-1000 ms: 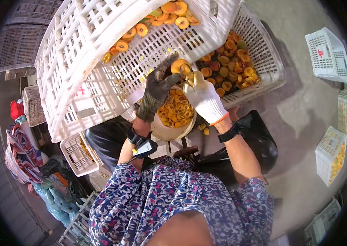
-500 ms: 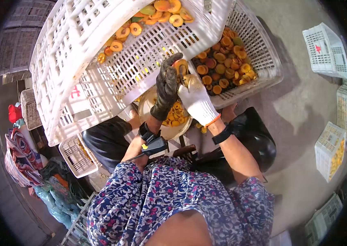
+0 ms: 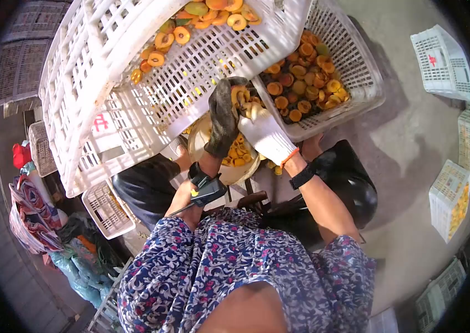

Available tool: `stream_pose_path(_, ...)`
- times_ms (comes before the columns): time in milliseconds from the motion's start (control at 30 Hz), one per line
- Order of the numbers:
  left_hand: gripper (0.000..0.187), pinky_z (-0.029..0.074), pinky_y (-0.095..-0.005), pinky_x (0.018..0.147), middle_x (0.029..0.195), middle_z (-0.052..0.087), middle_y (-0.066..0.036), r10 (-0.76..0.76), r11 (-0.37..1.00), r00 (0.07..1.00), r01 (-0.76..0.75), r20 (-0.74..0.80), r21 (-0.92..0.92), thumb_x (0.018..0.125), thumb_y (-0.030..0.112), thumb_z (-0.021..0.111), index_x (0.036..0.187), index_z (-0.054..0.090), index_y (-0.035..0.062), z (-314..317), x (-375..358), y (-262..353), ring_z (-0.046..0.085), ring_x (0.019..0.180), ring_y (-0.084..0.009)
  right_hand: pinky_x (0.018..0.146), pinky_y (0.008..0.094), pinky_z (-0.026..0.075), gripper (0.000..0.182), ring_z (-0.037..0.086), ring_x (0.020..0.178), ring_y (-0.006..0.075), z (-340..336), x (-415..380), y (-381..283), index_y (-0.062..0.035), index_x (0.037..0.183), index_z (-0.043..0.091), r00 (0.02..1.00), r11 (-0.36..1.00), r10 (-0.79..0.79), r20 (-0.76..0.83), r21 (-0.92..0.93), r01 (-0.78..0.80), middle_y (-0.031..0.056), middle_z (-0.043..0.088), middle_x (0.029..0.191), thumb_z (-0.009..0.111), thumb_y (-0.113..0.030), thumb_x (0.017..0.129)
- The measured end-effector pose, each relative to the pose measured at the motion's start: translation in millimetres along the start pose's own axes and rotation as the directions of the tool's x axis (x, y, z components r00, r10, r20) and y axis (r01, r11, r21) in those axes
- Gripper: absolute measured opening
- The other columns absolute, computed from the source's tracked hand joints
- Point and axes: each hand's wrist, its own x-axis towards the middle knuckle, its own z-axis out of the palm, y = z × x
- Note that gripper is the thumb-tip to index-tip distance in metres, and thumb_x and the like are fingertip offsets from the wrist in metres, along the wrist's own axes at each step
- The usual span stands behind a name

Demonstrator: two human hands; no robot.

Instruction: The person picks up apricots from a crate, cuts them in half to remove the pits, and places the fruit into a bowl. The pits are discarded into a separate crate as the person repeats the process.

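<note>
My left hand point(image 3: 223, 116), in a dark glove, holds a halved orange fruit point(image 3: 239, 95) at the near edge of the large white crate point(image 3: 201, 105). Touching the same fruit is my right hand point(image 3: 261, 129), in a white glove with stained fingertips, closed on something I cannot make out clearly. A round tub point(image 3: 197, 145) with orange pieces stands below both hands. Fruit halves point(image 3: 181, 35) lie in the large crate. More halves point(image 3: 297, 87) fill part of a second white crate point(image 3: 368, 91) to the right.
White crates point(image 3: 445, 64) stand on the floor at the right, one point(image 3: 445, 194) with yellow-orange fruit. A smaller crate point(image 3: 107, 211) is at lower left, near striped cloth point(image 3: 32, 213) and bluish plastic bags point(image 3: 76, 272). My knees flank the tub.
My left hand has turned slightly, and its fingers are more curled around the fruit. The fruit has tilted between my hands. The view has shifted slightly.
</note>
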Motion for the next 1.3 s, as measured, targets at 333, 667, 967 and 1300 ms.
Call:
stream_pose_path(333, 0.05, 0.048, -0.0294, 0.076, 0.086, 0.063, -0.009, 0.075, 0.995, 0.994, -0.069, -0.076, 0.075, 0.1, 0.038, 0.033, 0.093, 0.061, -0.003, 6.4, 5.8, -2.0, 0.059, 0.079, -0.0167, 0.058, 0.0481, 0.048, 0.033, 0.059, 0.075, 0.0448, 22.1, 7.8, 28.9, 0.0027, 0.098, 0.044, 0.987, 0.975, -0.064, -0.15, -0.219, 0.029, 0.0289, 0.059, 0.072, 0.054, -0.027, 0.087)
stream_pose_path(667, 0.052, 0.048, -0.0302, 0.077, 0.085, 0.064, -0.011, -0.186, 0.97, 0.982, 0.182, -0.015, -0.164, 0.1, 0.039, 0.033, 0.089, 0.062, -0.0029, 4.2, 7.2, 0.3, 0.06, 0.079, -0.0182, 0.066, 0.0466, 0.049, 0.036, 0.057, 0.082, 0.0469, 14.6, 3.4, 18.1, 0.0078, 0.1, 0.049, 0.994, 0.994, 0.099, -0.056, -0.037, -0.101, 0.0309, 0.059, 0.08, 0.052, -0.025, 0.085)
stream_pose_path(967, 0.058, 0.045, -0.0431, 0.089, 0.09, 0.063, -0.016, -0.026, 0.807, 0.857, 0.322, 0.515, -0.495, 0.097, 0.047, 0.034, 0.085, 0.063, -0.0018, -20.5, 29.2, -2.7, 0.06, 0.086, -0.0287, 0.047, 0.0308, 0.042, 0.032, 0.052, 0.047, 0.0138, -25.4, -1.2, -20.5, 0.0024, 0.067, 0.058, 0.859, 0.905, 0.282, 0.426, 0.179, -0.386, 0.0082, 0.054, 0.052, 0.053, -0.024, 0.085)
stream_pose_path(1300, 0.049, 0.049, -0.0367, 0.074, 0.074, 0.06, -0.009, -0.156, 0.762, 0.891, 0.383, 0.426, -0.522, 0.097, 0.044, 0.038, 0.074, 0.057, 0.0056, -30.7, 13.2, -15.3, 0.055, 0.065, -0.0244, 0.029, 0.0236, 0.026, 0.031, 0.035, 0.032, 0.0088, -10.0, -9.5, -2.9, -0.0089, 0.064, 0.048, 0.706, 0.373, 0.033, 0.708, 0.647, -0.665, -0.0014, 0.041, 0.049, 0.051, -0.025, 0.09)
